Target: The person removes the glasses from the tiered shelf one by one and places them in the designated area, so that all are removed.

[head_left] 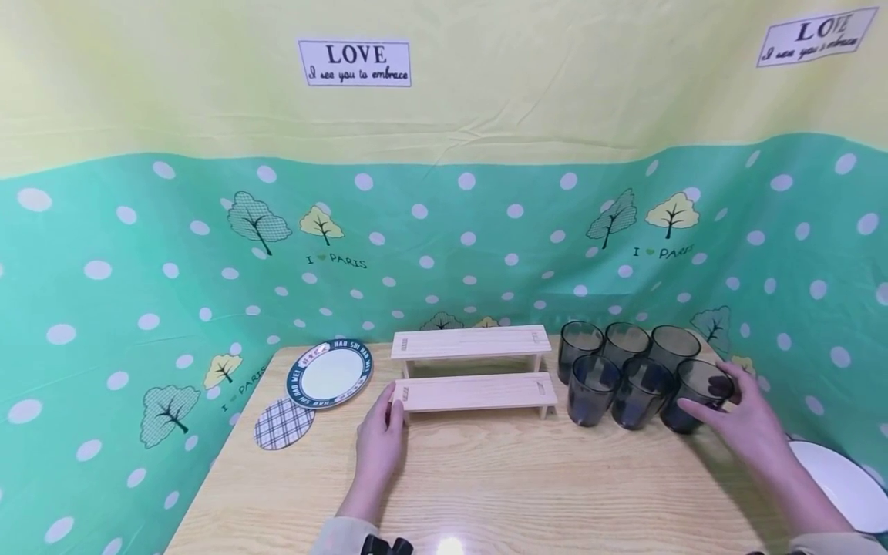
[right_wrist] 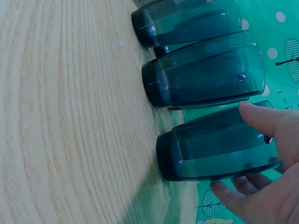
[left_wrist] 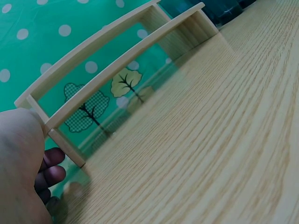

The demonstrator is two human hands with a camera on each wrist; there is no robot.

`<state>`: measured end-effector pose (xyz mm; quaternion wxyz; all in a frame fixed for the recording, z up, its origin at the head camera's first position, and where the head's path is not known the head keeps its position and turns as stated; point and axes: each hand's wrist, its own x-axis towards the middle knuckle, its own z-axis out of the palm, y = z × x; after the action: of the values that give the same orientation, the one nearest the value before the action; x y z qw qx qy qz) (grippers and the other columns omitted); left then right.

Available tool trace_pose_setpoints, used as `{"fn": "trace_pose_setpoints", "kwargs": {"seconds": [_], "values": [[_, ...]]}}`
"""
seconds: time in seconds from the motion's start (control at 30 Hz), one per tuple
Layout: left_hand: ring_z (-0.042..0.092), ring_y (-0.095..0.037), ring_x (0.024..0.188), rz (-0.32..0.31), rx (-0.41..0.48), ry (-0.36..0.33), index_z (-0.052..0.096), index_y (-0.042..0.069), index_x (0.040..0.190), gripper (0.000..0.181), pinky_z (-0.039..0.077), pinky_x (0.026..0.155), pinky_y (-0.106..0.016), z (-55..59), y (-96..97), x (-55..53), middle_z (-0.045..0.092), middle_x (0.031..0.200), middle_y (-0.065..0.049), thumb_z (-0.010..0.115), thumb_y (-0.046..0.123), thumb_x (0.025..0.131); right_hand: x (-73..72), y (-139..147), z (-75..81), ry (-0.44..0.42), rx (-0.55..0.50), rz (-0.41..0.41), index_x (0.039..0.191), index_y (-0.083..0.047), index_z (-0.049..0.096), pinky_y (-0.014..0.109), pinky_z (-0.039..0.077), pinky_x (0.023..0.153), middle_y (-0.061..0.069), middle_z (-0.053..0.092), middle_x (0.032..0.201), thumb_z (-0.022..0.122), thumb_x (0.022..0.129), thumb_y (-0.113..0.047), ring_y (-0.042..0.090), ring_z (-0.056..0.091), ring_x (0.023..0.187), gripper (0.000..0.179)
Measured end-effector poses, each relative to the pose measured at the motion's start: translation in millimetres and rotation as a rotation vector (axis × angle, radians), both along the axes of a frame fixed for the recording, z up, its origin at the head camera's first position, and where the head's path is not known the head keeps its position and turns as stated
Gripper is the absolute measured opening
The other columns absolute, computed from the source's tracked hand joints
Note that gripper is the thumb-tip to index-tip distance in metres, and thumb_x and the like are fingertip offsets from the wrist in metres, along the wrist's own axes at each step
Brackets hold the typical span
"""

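My left hand holds the left end of the front wooden riser, a low pale board on short legs. In the left wrist view, curled fingertips show beside its end leg. Behind stands a taller wooden riser. At the right, my right hand grips a dark, see-through tumbler near its rim, thumb on the near side and fingers round the far side. This tumbler stands upright at the right end of the front row, beside another dark tumbler.
More dark tumblers stand in two rows right of the risers. At the left, a blue-rimmed plate overlaps a checked round coaster. A white plate lies by my right forearm. A patterned cloth hangs around the wooden table.
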<state>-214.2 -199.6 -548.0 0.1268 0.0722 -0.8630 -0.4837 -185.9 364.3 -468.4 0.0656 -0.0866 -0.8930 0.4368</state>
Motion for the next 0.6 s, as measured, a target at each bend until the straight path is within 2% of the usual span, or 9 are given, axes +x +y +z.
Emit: {"fn": "trace_pose_setpoints", "kwargs": {"seconds": [0.13, 0.27, 0.4, 0.5, 0.6], "values": [[0.065, -0.031, 0.122, -0.003, 0.004, -0.008, 0.046, 0.015, 0.169, 0.053, 0.050, 0.113, -0.059, -1.1, -0.5, 0.7, 0.072, 0.125, -0.009, 0.050, 0.033, 0.119, 1.7, -0.3, -1.0, 0.011, 0.008, 0.012, 0.177, -0.007, 0.001, 0.091, 0.022, 0.109, 0.040, -0.004, 0.175, 0.081, 0.102, -0.047, 0.076, 0.014, 0.148, 0.117], [0.064, -0.032, 0.130, -0.010, -0.003, -0.009, 0.046, 0.015, 0.169, 0.053, 0.047, 0.117, -0.060, -2.3, 0.2, 1.0, 0.071, 0.134, -0.010, 0.050, 0.032, 0.119, 3.1, 0.6, -2.3, 0.022, 0.028, 0.022, 0.176, -0.005, 0.000, 0.090, 0.021, 0.110, 0.042, -0.002, 0.174, 0.081, 0.102, -0.043, 0.076, 0.014, 0.148, 0.116], [0.068, -0.025, 0.108, -0.011, -0.011, -0.009, 0.046, 0.015, 0.169, 0.052, 0.053, 0.106, -0.054, -1.6, 0.0, 0.5, 0.074, 0.111, -0.004, 0.048, 0.031, 0.120, 2.1, -0.1, -1.2, 0.046, 0.046, 0.037, 0.176, -0.005, -0.001, 0.091, 0.018, 0.111, 0.043, -0.002, 0.174, 0.082, 0.103, -0.041, 0.075, 0.010, 0.150, 0.116], [0.063, -0.018, 0.092, -0.007, -0.029, -0.004, 0.046, 0.015, 0.169, 0.052, 0.054, 0.095, -0.049, -0.7, 0.0, 0.2, 0.069, 0.095, 0.001, 0.048, 0.031, 0.120, 1.4, -1.3, 1.4, 0.058, 0.054, 0.040, 0.177, -0.007, -0.002, 0.092, 0.018, 0.109, 0.041, -0.003, 0.174, 0.082, 0.102, -0.042, 0.075, 0.009, 0.150, 0.118], [0.063, -0.018, 0.091, -0.008, -0.028, -0.006, 0.047, 0.015, 0.169, 0.051, 0.054, 0.094, -0.049, -0.1, 0.5, -0.5, 0.069, 0.095, 0.001, 0.048, 0.031, 0.120, 2.7, -2.1, 3.5, 0.055, 0.072, 0.025, 0.177, -0.010, -0.003, 0.094, 0.021, 0.104, 0.043, -0.001, 0.174, 0.082, 0.101, -0.046, 0.078, 0.014, 0.146, 0.120]]}}
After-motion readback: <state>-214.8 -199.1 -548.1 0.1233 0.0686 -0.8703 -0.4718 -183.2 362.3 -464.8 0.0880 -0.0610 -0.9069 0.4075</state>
